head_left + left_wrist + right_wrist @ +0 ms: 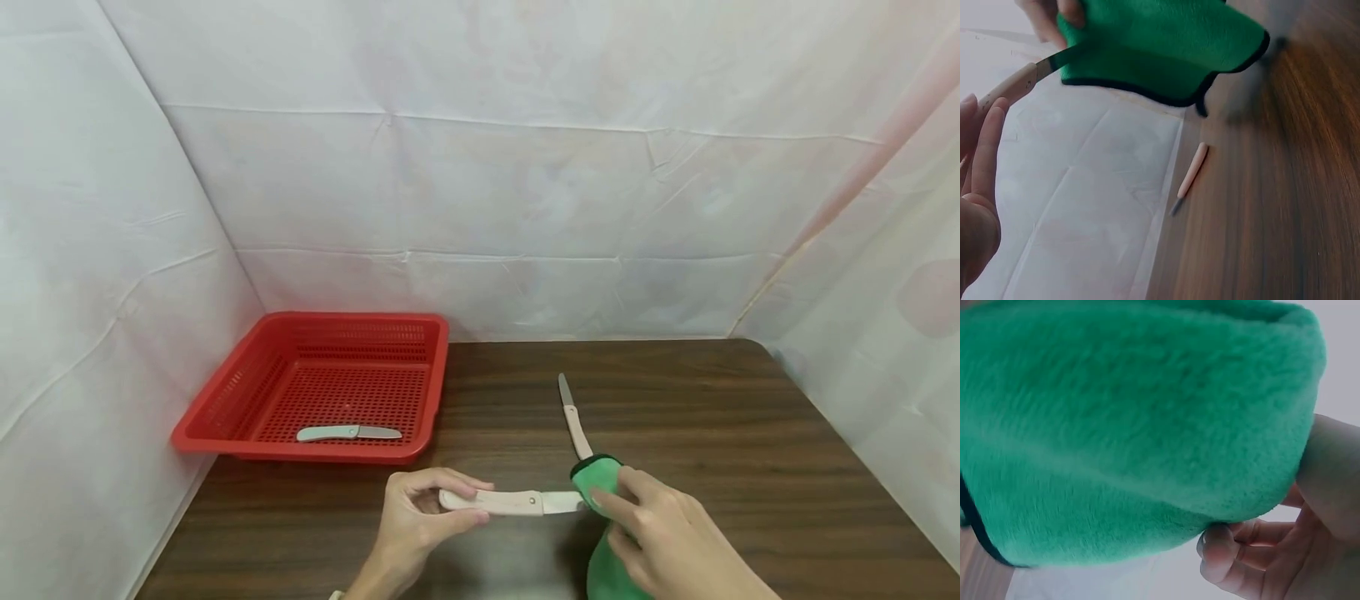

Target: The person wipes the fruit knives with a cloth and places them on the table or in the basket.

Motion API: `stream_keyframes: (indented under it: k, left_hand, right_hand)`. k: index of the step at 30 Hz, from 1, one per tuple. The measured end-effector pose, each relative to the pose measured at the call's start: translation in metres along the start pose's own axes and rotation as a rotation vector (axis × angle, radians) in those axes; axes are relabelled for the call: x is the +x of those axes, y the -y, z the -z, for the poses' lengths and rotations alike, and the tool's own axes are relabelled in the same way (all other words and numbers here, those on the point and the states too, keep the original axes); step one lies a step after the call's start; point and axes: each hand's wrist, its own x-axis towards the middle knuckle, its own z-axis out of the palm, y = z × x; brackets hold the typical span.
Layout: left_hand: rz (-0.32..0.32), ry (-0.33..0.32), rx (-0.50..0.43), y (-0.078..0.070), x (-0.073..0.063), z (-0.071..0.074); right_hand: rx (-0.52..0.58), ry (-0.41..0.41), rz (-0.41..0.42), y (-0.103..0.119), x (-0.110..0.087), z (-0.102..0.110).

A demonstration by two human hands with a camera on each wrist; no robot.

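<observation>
My left hand [416, 521] pinches the pale pink handle of a folding knife [498, 502] between thumb and fingers, its blade out and pointing right. A green cloth [597, 483] with black edging is gripped in my right hand [663, 529], and it covers the tip of that blade. In the left wrist view the blade runs up against the cloth [1147, 50]. The cloth [1141, 431] fills most of the right wrist view, pinched at its lower edge by the right fingertips [1219, 550].
A second pink-handled knife [576, 429] lies unfolded on the dark wood table [750, 467], just beyond the cloth. To the left stands a red plastic basket [427, 452] with a pale green-handled knife [330, 432] inside. White sheeting [525, 192] hangs behind and at both sides.
</observation>
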Motion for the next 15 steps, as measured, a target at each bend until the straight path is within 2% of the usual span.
stream_keyframes:
  k: [7,11,15]
  left_hand:
    - [0.050,-0.010,-0.022,-0.006,0.004,0.014]
    - [0.086,-0.015,-0.027,-0.011,0.009,0.030]
    - [0.112,-0.027,0.025,-0.016,0.015,0.047]
  right_hand:
    - [-0.025,-0.014,-0.063,-0.008,-0.012,0.009]
    - [-0.049,-0.016,-0.082,-0.013,-0.018,0.013]
    - [-0.053,-0.008,-0.089,-0.017,-0.023,0.016]
